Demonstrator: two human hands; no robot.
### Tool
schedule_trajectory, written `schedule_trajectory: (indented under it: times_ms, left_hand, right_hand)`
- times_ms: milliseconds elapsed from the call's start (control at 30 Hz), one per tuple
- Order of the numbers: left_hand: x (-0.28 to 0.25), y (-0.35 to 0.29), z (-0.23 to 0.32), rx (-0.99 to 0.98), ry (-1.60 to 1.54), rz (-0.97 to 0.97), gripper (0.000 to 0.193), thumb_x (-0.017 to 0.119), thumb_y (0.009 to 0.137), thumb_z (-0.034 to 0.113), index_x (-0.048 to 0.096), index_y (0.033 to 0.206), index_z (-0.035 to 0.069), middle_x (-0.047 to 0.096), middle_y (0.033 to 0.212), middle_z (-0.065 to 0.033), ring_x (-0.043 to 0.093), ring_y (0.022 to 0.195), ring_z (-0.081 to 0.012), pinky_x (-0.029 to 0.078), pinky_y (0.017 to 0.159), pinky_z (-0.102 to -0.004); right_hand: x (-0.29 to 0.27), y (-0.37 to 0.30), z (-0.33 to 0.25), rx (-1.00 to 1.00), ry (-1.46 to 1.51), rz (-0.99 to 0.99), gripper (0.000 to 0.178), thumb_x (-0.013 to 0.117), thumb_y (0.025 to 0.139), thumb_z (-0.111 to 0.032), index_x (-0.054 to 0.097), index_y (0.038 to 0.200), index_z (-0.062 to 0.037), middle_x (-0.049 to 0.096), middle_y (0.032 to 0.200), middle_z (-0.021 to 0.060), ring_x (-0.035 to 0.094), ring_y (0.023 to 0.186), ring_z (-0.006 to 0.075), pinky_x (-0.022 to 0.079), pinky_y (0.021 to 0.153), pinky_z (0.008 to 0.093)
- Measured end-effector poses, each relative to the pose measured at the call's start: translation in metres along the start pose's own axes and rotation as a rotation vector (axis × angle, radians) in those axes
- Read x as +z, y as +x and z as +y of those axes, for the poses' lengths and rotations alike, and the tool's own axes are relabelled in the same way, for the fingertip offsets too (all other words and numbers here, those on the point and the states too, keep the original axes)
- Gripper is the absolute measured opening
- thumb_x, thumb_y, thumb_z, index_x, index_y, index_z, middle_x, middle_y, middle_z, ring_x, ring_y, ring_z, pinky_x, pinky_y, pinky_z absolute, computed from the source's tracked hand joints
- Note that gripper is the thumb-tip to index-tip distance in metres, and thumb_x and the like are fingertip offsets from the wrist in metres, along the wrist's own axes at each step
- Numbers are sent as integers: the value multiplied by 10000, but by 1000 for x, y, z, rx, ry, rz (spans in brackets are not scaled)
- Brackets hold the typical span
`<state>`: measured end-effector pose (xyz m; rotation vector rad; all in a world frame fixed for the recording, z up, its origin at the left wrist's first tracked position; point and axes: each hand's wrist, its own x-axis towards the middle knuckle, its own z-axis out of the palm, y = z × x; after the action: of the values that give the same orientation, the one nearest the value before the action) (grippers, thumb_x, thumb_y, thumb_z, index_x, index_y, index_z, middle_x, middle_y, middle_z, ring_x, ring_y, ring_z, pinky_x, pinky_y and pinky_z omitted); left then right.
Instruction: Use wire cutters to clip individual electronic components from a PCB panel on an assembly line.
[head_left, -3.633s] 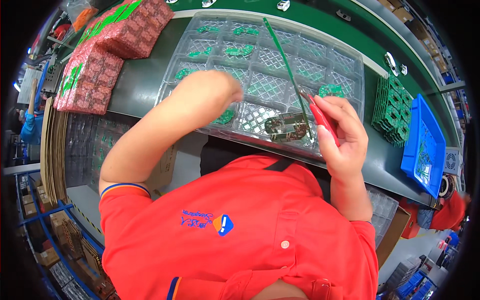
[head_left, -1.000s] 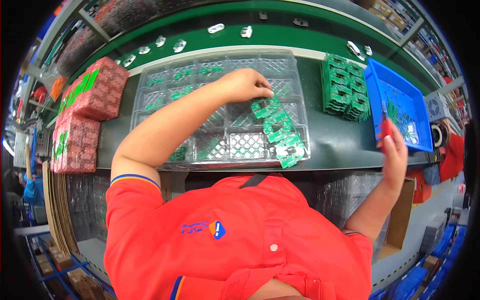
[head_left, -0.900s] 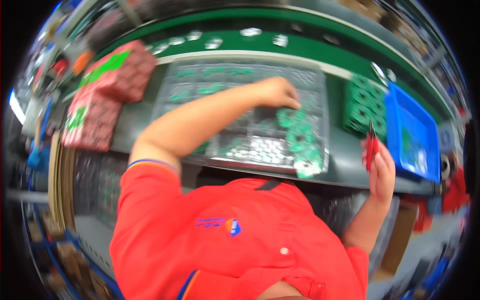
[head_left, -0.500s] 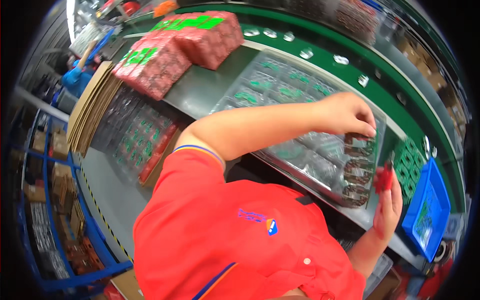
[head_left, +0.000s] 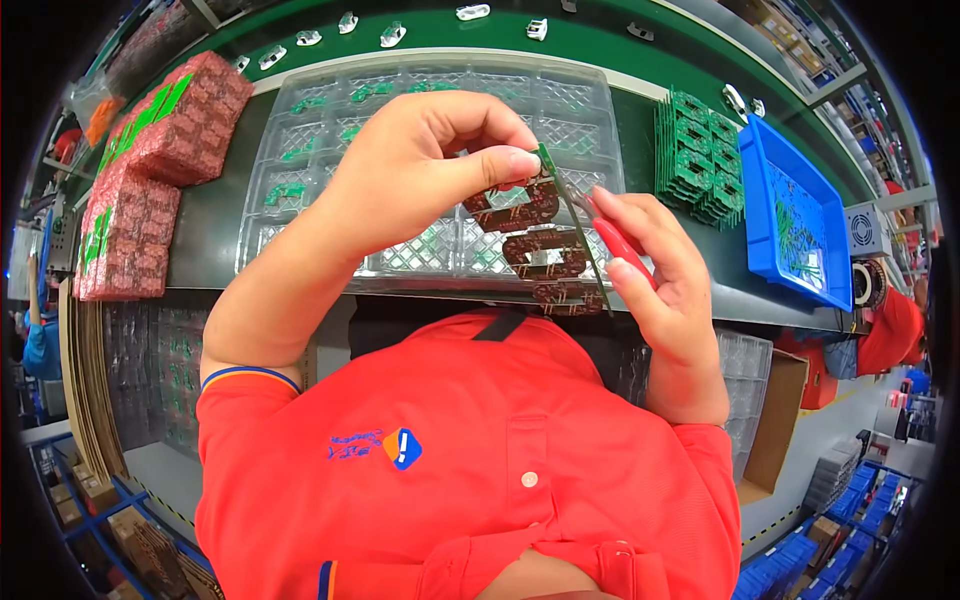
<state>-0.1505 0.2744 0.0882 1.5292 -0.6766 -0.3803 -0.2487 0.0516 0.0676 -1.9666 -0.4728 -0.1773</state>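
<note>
My left hand [head_left: 425, 170] pinches the upper end of a brown circuit board panel [head_left: 540, 207] between thumb and fingers. The panel hangs tilted, with several cut-out boards in a row and a thin green strip along its right side. Red-handled cutting pliers [head_left: 622, 243] are in my right hand [head_left: 675, 275], its fingers closed around the handles. Their jaws reach the strip near the panel's upper end; whether they grip it I cannot tell. Beneath both hands lies a clear plastic compartment tray [head_left: 262, 205] with small green boards in several pockets.
A stack of green board panels [head_left: 695, 155] stands right of the tray, beside a blue bin [head_left: 765, 255] holding thin green scraps. Pink-wrapped packages [head_left: 125, 235] sit at the left. Behind the bench runs a green conveyor belt [head_left: 440, 36] carrying small white parts. Cardboard sheets [head_left: 90, 385] lean at lower left.
My view has turned, bringing the tray and bin more squarely before me. Both hands have come to the middle with the panel, and the pliers have moved up to its strip.
</note>
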Motion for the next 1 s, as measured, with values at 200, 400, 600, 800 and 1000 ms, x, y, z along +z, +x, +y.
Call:
schedule_trajectory:
  times_ms: [200, 400, 600, 800, 1000]
  left_hand:
    - [-6, 22, -19, 303, -170, -223, 87, 605, 820, 38, 632, 887, -11, 628, 817, -33, 571, 757, -83, 471, 701, -221]
    - [-65, 43, -67, -37, 655, -76, 134, 578, 817, 50, 644, 932, 28, 623, 801, -37, 567, 745, -108, 459, 680, -250]
    - [-60, 27, -71, -67, 991, -146, 143, 616, 791, 77, 664, 918, 33, 646, 794, -78, 606, 752, -136, 471, 681, -276]
    - [-9, 14, -1, -56, 201, -251, 133, 606, 838, 114, 625, 875, -12, 616, 754, -26, 572, 705, -97, 472, 644, -243]
    - [-21, -2, -1, -159, 379, -61, 173, 610, 822, 175, 632, 824, 3, 591, 639, -32, 552, 589, -81, 462, 547, -249]
  right_hand:
    - [-1, -2, 24, 202, 653, -31, 447, 576, 764, -208, 547, 1110, 73, 583, 967, 156, 538, 732, 153, 422, 651, 246]
    - [-17, -8, 32, 89, 510, 153, 371, 529, 790, -62, 557, 1144, 44, 580, 987, 105, 560, 849, 125, 440, 719, 219]
    - [-7, -3, 20, 20, 217, 136, 367, 541, 746, 20, 571, 1111, 56, 572, 935, 95, 550, 843, 132, 423, 724, 221]
    - [5, 12, -1, -128, -220, 142, 376, 566, 708, 34, 580, 1083, 52, 573, 936, 140, 571, 823, 187, 441, 739, 245]
    - [15, 6, -7, -317, -457, 298, 419, 573, 663, 43, 583, 1082, 47, 582, 924, 170, 583, 807, 234, 462, 733, 273]
